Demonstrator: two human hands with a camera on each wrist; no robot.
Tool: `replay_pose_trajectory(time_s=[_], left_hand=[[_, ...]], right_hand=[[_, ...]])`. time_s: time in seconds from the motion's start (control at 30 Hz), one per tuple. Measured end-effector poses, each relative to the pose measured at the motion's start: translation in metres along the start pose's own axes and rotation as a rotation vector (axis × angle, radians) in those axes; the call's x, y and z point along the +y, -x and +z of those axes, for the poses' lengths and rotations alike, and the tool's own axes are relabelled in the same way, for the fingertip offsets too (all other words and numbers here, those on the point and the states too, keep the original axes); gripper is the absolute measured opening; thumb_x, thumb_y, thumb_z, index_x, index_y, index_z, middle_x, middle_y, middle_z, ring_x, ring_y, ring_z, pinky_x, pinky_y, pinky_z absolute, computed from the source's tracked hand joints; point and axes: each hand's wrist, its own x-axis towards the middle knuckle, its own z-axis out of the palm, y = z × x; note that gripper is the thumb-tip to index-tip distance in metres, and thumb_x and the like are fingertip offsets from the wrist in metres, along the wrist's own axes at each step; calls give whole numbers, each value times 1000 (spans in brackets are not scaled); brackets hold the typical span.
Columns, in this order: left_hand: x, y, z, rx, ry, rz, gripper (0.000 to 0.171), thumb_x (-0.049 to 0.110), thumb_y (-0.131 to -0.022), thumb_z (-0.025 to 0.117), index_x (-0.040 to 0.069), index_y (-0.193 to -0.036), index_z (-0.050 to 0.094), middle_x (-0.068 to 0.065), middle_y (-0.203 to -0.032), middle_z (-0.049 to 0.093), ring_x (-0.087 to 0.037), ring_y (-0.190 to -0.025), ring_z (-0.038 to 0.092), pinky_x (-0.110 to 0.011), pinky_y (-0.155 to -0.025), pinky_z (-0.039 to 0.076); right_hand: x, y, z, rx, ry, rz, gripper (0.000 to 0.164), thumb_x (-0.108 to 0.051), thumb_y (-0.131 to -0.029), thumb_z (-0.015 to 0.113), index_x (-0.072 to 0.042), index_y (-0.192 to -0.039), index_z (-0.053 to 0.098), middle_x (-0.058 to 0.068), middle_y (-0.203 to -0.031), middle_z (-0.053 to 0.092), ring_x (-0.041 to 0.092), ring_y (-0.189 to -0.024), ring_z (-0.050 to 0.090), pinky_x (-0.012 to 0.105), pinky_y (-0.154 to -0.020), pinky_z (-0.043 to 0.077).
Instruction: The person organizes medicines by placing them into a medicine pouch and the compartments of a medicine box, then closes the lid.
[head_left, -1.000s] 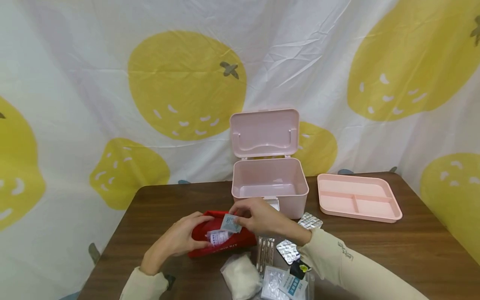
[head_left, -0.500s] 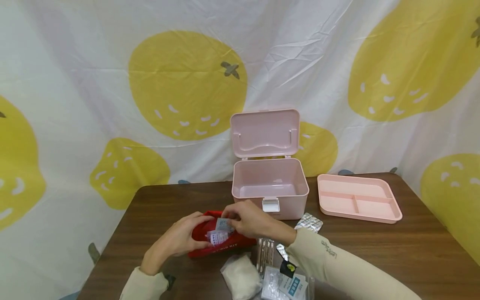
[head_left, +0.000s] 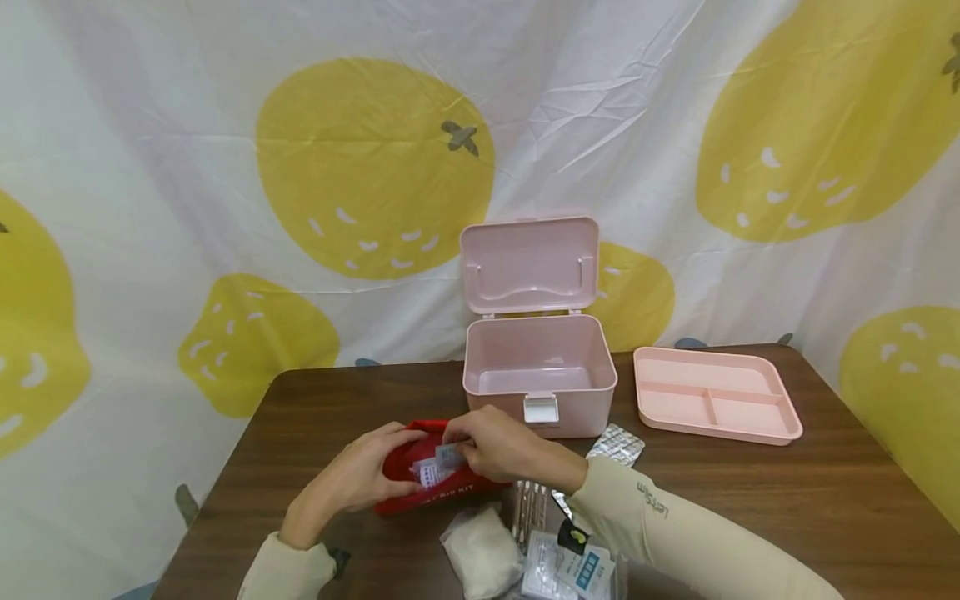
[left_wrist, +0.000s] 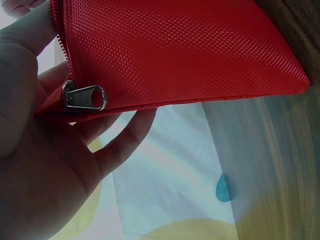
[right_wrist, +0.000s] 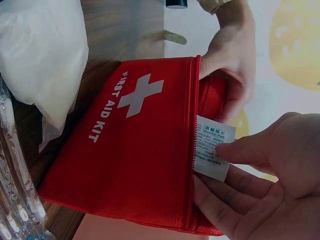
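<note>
A red first aid kit pouch with a white cross stands with its zipped mouth spread open. My left hand grips one end of it, thumb at the near rim and fingers around the back; the zip pull hangs beside that palm in the left wrist view. With thumb and fingers my right hand pinches a small alcohol pad packet, partly down inside the mouth. A clear-wrapped item with a printed label lies within the pouch; anything deeper is hidden.
Behind the pouch stands a pink box, lid raised. A pink divided tray lies to its right. Near the front are a bag of white cotton, wrapped cotton swabs, flat packets and a silver blister pack.
My right hand has moved left and down, carrying the alcohol pad packet from above the pouch into its mouth. The left hand has kept its place on the pouch.
</note>
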Motion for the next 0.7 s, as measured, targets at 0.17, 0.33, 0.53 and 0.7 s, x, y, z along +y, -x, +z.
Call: replay_pose_trajectory(time_s=[0.17, 0.33, 0.53, 0.7], left_hand=[[0, 0, 0, 2, -4, 0, 61, 28, -79, 84, 10, -132, 60, -2, -117, 61, -19, -102, 59, -46, -89, 56], [1, 0, -1, -4, 0, -3, 61, 28, -79, 84, 11, -132, 60, -1, -117, 61, -19, -103, 59, -45, -89, 56], [2, 0, -1, -8, 5, -7, 61, 27, -79, 84, 11, -132, 60, -2, -117, 61, -19, -103, 59, -46, -90, 55], [2, 0, -1, -17, 22, -31, 62, 27, -79, 84, 10, -133, 59, -4, -118, 61, -21, -104, 59, -48, -91, 55]], right_hand=[[0, 0, 0, 1, 17, -11, 16, -3, -89, 64, -8, -100, 76, 4, -94, 74, 14, -77, 65, 29, -75, 57], [-2, 1, -1, -3, 21, -8, 16, -4, -89, 65, -8, -99, 76, 5, -93, 74, 14, -76, 65, 30, -75, 57], [-2, 0, 0, -22, 37, 5, 16, -5, -89, 65, -9, -99, 76, 4, -93, 74, 14, -76, 64, 30, -75, 56], [-2, -1, 0, -36, 58, 8, 16, -5, -89, 64, -7, -100, 76, 4, -95, 74, 15, -77, 65, 31, -76, 57]])
